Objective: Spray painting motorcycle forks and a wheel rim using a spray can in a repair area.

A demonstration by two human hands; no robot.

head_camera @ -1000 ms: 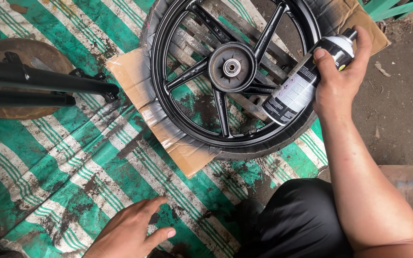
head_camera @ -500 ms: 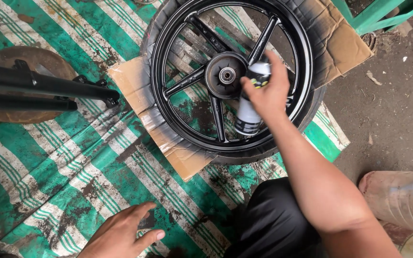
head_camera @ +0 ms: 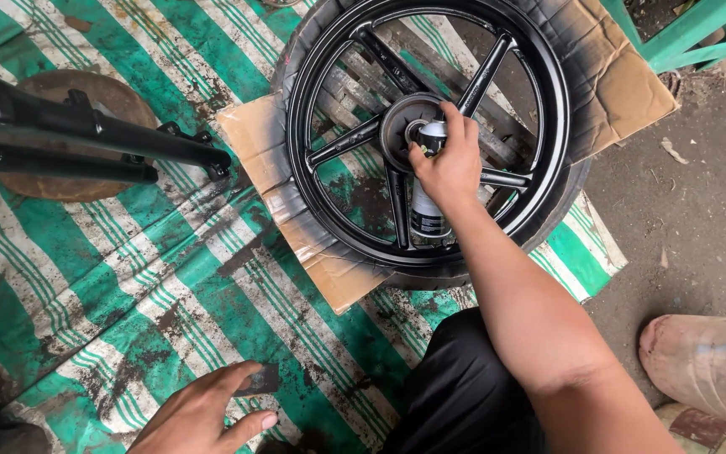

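A black spoked motorcycle wheel [head_camera: 539,92] lies flat on a sheet of brown cardboard [head_camera: 623,76]. My right hand [head_camera: 451,164] grips a spray can [head_camera: 426,214] with a white and dark label, held over the spokes with its top close to the wheel's hub [head_camera: 401,122]. My left hand [head_camera: 203,416] rests with fingers spread on the green and white striped tarp [head_camera: 86,277] at the lower left and holds nothing.
Two black metal tubes [head_camera: 86,134] lie over a round rusty disc [head_camera: 115,105] at the left. A green frame [head_camera: 682,34] stands at the top right. Bare dirt ground [head_camera: 691,227] lies to the right. My black-clad knee [head_camera: 464,387] is at the bottom.
My right hand has carried the spray can from the wheel's right rim leftward to the hub. The left hand stays planted on the tarp.
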